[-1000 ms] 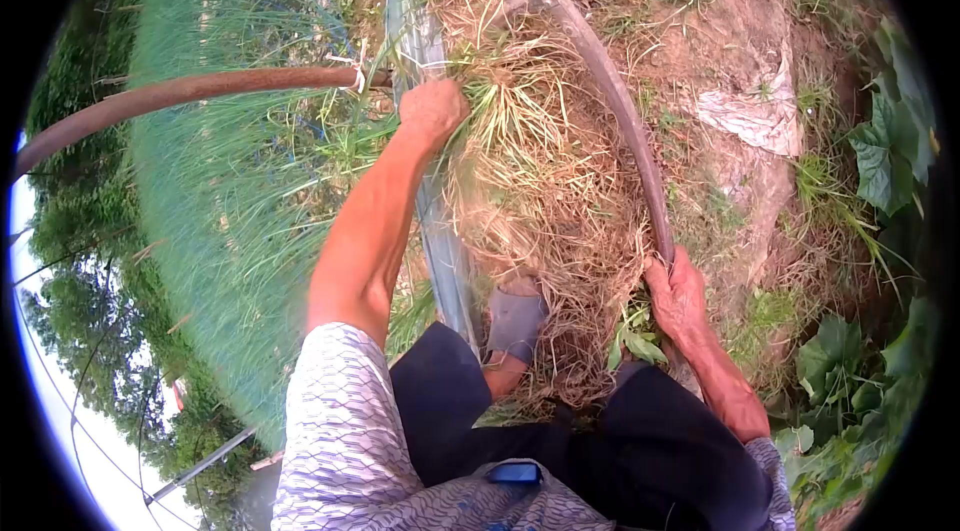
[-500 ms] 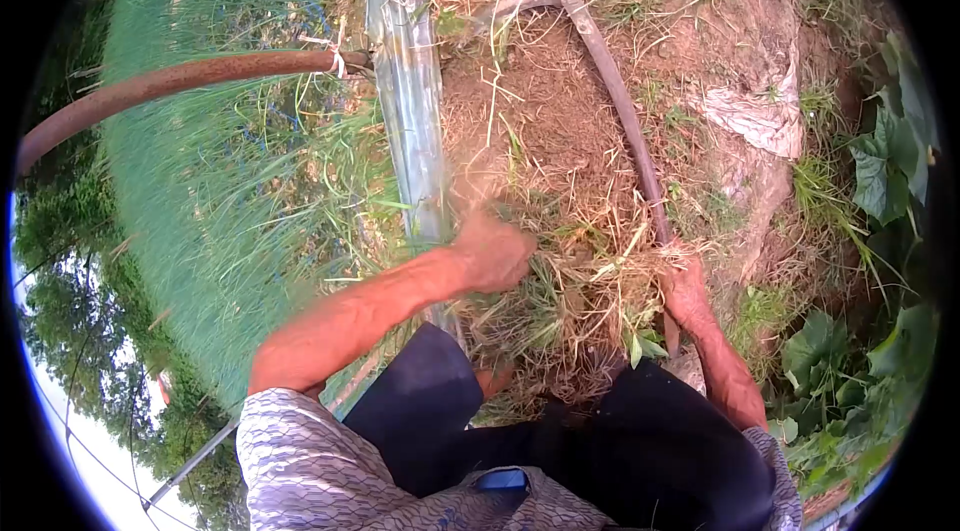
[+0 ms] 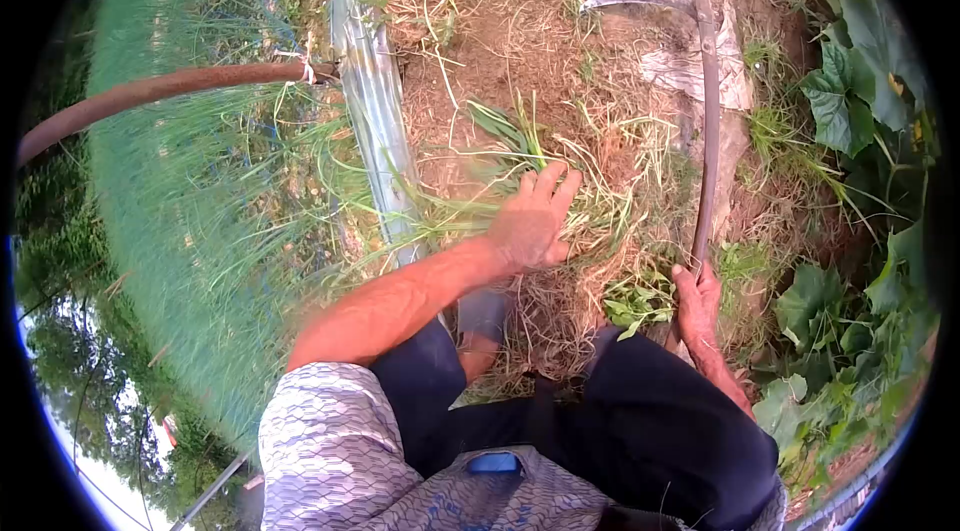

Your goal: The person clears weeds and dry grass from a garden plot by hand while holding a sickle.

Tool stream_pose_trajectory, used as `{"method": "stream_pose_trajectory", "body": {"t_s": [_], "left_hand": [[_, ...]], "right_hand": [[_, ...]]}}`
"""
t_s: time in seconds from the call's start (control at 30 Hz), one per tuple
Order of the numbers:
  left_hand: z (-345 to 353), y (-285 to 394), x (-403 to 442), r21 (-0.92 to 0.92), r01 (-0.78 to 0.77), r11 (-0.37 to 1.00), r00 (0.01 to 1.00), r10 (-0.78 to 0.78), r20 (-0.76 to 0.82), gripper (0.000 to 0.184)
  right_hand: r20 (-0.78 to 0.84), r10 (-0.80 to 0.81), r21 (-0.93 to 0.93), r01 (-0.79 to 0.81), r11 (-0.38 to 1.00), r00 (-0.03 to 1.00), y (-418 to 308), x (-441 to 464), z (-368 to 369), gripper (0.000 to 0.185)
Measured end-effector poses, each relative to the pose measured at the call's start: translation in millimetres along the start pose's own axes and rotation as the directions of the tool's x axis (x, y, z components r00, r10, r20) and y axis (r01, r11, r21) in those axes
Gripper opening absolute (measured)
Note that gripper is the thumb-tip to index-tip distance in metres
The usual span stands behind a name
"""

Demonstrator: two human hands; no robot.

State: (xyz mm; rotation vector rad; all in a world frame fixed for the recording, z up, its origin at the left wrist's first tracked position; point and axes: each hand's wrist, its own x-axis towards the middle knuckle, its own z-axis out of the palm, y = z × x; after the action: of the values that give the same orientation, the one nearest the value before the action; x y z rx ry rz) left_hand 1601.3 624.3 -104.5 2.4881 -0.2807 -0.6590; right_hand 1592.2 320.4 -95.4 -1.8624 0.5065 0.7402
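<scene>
Sickle (image 3: 710,121): in the right hand, its handle reaching away from the body, its blade at the far end turned left above bare soil; whether the blade touches the ground, I cannot tell.
Shirt (image 3: 335,431): patterned in pale and dark tones, along the bottom edge.
Trousers (image 3: 680,421): dark, knees bent and apart.
Shoe (image 3: 483,313): greyish, beyond the left knee, close to the left forearm.
Right hand (image 3: 697,301): wrapped round the lower handle, thumb uppermost, near the right knee.
Weed (image 3: 640,303): broad-leaved and green, just left of that hand.
Left hand (image 3: 535,216): fingers stretched and parted over the grass; whether strands lie gripped under the palm, I cannot tell.
Grass (image 3: 640,166): loose, green mixed with straw colour, under and around the left hand.
Strip (image 3: 372,121): shiny, running away on the left.
Sheet (image 3: 680,76): pale, crumpled, partly behind the handle.
Pipe (image 3: 190,81): brown, curved, its end near the strip.
Crop (image 3: 160,231): thin-leaved, beyond the strip.
Trees (image 3: 120,431): far left.
</scene>
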Motion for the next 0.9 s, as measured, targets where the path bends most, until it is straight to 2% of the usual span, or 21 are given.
{"method": "stream_pose_trajectory", "body": {"t_s": [0.03,0.1,0.13,0.17,0.23,0.3,0.33,0.37,0.4,0.43,0.5,0.57,0.63,0.7,0.73,0.77,0.83,0.9], "left_hand": [[12,10,-3,-0.041,-0.106,0.994,0.993,0.108,0.046,0.075],[39,29,-14,-0.164,-0.3,0.94,0.943,0.318,0.096,0.063],[46,30,-22,-0.199,-0.469,0.86,0.873,0.486,0.046,0.062],[28,31,-24,-0.233,-0.533,0.814,0.8,0.574,0.173,0.06],[-11,22,-10,-0.112,-0.431,0.895,0.794,0.436,0.424,0.057],[-67,-13,16,-0.002,-0.156,0.988,0.947,0.15,0.285,0.058],[-94,-33,36,0.117,0.087,0.989,0.961,-0.115,0.252,0.06],[-118,-61,46,0.108,0.181,0.978,0.983,-0.18,-0.017,0.065],[-141,-86,59,0.15,0.292,0.944,0.948,-0.265,-0.179,0.07],[-159,-113,70,0.251,0.352,0.902,0.908,-0.264,-0.325,0.08],[-196,-133,92,0.305,0.539,0.785,0.815,-0.393,-0.426,0.086],[-185,-214,122,0.262,0.523,0.811,0.823,-0.4,-0.404,0.085],[-189,-226,132,0.209,0.517,0.83,0.825,-0.418,-0.381,0.085],[-197,-219,137,0.128,0.517,0.846,0.854,-0.502,-0.134,0.07],[-195,-202,132,0.077,0.495,0.865,0.866,-0.485,-0.119,0.058],[-188,-178,122,0.026,0.47,0.882,0.879,-0.465,-0.107,0.047],[-171,-151,108,0.248,0.215,0.944,0.976,-0.201,-0.081,0.028],[-158,-161,102,0.245,0.205,0.948,0.978,-0.187,-0.097,0.03]], "right_hand": [[-0.031,0.007,0.0,-0.007,1.0,0.999,7,-12,0,0.014],[-0.064,0.032,0.203,-0.019,0.979,0.997,10,-32,7,0.013],[-0.026,0.108,0.174,-0.102,0.98,0.994,18,-40,-1,0.012],[0.008,0.183,0.145,-0.182,0.972,0.983,23,-43,-7,0.012],[0.006,0.207,0.136,-0.206,0.969,0.978,25,-45,-6,0.012],[0.004,0.238,0.122,-0.237,0.964,0.971,24,-40,0,0.012],[-0.016,0.147,0.118,-0.144,0.982,0.989,22,-36,5,0.012],[-0.037,0.055,0.112,-0.051,0.992,0.998,20,-32,9,0.013],[-0.042,0.073,0.096,-0.069,0.993,0.996,18,-29,12,0.016],[-0.051,0.065,0.107,-0.06,0.992,0.997,11,-27,13,0.016],[-0.028,0.185,-0.038,-0.186,0.982,0.982,1,-25,13,0.02],[-0.042,0.165,-0.064,-0.168,0.984,0.985,4,-24,18,0.022],[-0.066,0.127,-0.092,-0.133,0.987,0.99,2,-26,22,0.024],[-0.099,0.144,-0.111,-0.155,0.982,0.985,17,-28,28,0.027],[-0.101,0.175,-0.114,-0.187,0.976,0.979,15,-29,29,0.028],[-0.105,0.204,-0.115,-0.216,0.97,0.973,12,-28,31,0.029],[-0.111,0.217,-0.133,-0.231,0.964,0.97,1,-32,30,0.031],[-0.143,0.207,-0.075,-0.219,0.973,0.968,-16,-43,34,0.032]]}}
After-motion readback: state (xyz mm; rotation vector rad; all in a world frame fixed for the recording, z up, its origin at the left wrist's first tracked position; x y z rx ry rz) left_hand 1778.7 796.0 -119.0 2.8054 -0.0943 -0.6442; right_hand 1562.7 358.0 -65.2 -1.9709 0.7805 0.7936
